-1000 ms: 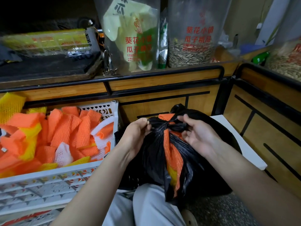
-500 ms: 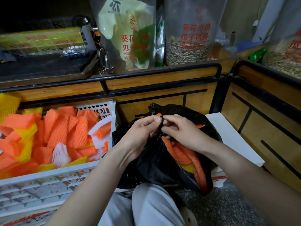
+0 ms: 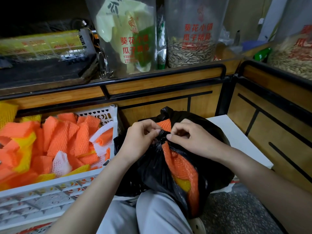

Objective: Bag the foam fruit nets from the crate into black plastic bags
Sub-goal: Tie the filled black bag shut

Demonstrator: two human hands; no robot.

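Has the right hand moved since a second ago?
Yes: the right hand has shifted left, toward the white crate, meeting the left hand at the knot of the black plastic bag.

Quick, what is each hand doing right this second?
Left hand: closed, fingers pinching the twisted neck of the black plastic bag.
Right hand: closed, pinching the same knot from the other side.

Shop, sunflower seed bags [image 3: 190, 39] on wooden counter [image 3: 162, 81]
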